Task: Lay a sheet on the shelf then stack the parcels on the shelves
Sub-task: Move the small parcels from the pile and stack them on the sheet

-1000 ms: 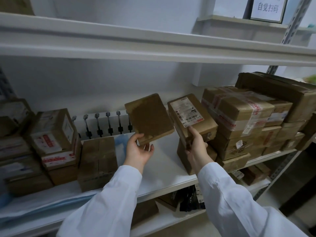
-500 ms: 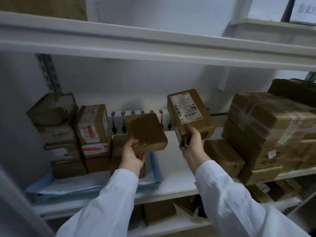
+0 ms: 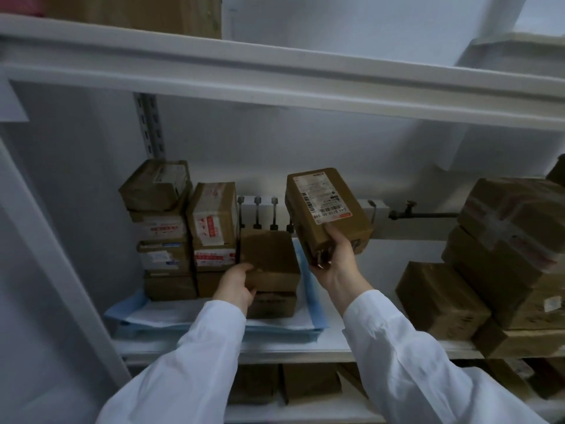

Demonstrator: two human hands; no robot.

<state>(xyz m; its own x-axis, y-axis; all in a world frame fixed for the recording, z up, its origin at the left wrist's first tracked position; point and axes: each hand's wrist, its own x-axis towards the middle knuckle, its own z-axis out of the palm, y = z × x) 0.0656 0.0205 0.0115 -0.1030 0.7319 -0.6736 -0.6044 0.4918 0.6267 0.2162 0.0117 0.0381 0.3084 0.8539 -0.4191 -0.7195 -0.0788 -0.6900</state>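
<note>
L hand [image 3: 237,284]: fingers grip plain parcel [image 3: 269,255], set atop lower parcel [image 3: 272,304] on sheet [image 3: 128,313]. R hand [image 3: 334,264]: fingers grip labelled parcel [image 3: 324,209] in air, just right of stack, long axis tilted up-left. R hand nearer.

The sheet [image 3: 315,304] shows only as a blue border, the rest lying under stacked parcels; the bottom parcel [image 3: 272,304] is mostly covered by the plain parcel [image 3: 269,258] and the left hand [image 3: 237,283]; on the labelled parcel [image 3: 324,206] the small print is unreadable, its lower corner hidden in the right hand [image 3: 334,261]; the right-side stack [image 3: 513,240] runs off the edge; the lower-shelf parcels [image 3: 308,382] sit dim behind the sleeves.
</note>
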